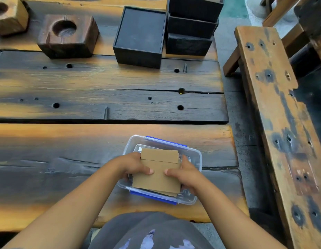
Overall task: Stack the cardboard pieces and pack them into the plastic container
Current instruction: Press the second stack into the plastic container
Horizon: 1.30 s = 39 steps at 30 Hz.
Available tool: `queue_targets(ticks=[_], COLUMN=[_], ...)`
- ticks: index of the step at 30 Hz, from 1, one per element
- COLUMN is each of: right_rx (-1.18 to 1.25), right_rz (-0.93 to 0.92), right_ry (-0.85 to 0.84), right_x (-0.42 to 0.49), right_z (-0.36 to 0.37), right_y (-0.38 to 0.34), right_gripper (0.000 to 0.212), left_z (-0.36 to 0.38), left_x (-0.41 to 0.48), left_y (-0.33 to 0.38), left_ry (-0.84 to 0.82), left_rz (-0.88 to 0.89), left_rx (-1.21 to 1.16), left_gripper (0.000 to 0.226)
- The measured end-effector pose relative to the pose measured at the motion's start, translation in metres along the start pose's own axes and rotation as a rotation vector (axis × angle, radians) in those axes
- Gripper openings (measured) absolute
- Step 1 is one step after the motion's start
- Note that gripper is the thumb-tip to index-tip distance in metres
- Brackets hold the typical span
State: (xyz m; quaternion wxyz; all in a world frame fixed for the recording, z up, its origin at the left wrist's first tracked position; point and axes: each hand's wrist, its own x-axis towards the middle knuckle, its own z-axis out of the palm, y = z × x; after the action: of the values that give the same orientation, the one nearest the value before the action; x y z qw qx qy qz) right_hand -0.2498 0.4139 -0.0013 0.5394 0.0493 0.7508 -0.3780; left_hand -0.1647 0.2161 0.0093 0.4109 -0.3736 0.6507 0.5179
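While both hands press on it from either side, the stack of cardboard pieces (157, 174) sits over the open plastic container (196, 159), its lower layers inside the walls and its top sheet about level with the rim. The left hand (136, 165) has its grip clamped on the stack's left edge, thumb lying flat across the top sheet. The right hand (183, 174) is likewise clamped on the right edge, thumb on top and pointing toward the other thumb; the two thumbs are near each other but apart. A narrower cardboard strip (159, 155) lies at the far end of the stack, touching the larger sheet. At the near end, lower sheets protrude slightly beneath the top one.

The container is clear with blue latches (167, 141) on its far and near long sides, and it rests near the right end of the nearest plank of the wooden surface (66, 141). Well apart, at the far side of the surface, stand a dark open box (140, 38), a stack of dark boxes (191, 27) just beside it, and a wooden block with a round hollow (68, 35). A wooden bench (274, 108) runs along the right.
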Motion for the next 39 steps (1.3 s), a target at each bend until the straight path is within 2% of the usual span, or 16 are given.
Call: queue_targets(ticks=[3,7,11,15,17,21,23,27,30,34,36,39], right_rx=[0.037,0.023,0.018,-0.005,-0.009,-0.224,-0.239,-0.273,-0.327,-0.555,-0.516,-0.25], right_rz=[0.006,-0.027,-0.054,-0.032,0.024,-0.005,-0.026,-0.031,0.025,0.115,0.111,0.047], right_ry=[0.06,-0.018,-0.089,-0.134,-0.102,-0.074,-0.074,-0.073,-0.134,-0.079,-0.069,-0.078], right_x=[0.001,0.003,0.008,0.016,0.018,0.025,0.025,0.022,0.012,-0.006,-0.011,-0.016], right_z=[0.003,-0.004,-0.014,-0.023,-0.026,-0.027,-0.027,-0.03,-0.025,-0.006,0.0,0.004], right_y=[0.013,0.015,0.003,-0.012,-0.022,-0.032,-0.032,-0.031,-0.028,-0.024,-0.016,0.0], right_gripper=[0.044,0.03,0.041,0.036,0.033,0.041,0.047,0.043,0.044,0.064,0.069,0.062], left_z=[0.003,0.005,0.007,0.005,0.003,-0.001,-0.001,0.001,0.0,-0.001,0.0,0.003], left_x=[0.002,0.004,0.005,0.005,0.005,0.007,0.007,0.008,0.008,0.005,0.003,0.003], left_y=[-0.003,-0.006,-0.006,-0.005,-0.002,0.001,0.002,0.001,0.001,-0.001,-0.002,-0.005], left_ry=[0.013,0.023,0.048,0.07,0.071,0.092,0.092,0.085,0.069,0.023,0.008,0.014], left_rz=[0.009,0.028,0.043,0.048,0.034,-0.012,-0.015,0.004,0.017,0.025,0.028,0.048], left_rx=[-0.053,-0.105,-0.146,-0.112,-0.026,0.073,0.07,0.019,0.005,-0.045,-0.034,-0.039], left_gripper=[0.046,0.031,0.036,0.043,0.046,0.058,0.06,0.059,0.058,0.056,0.053,0.056])
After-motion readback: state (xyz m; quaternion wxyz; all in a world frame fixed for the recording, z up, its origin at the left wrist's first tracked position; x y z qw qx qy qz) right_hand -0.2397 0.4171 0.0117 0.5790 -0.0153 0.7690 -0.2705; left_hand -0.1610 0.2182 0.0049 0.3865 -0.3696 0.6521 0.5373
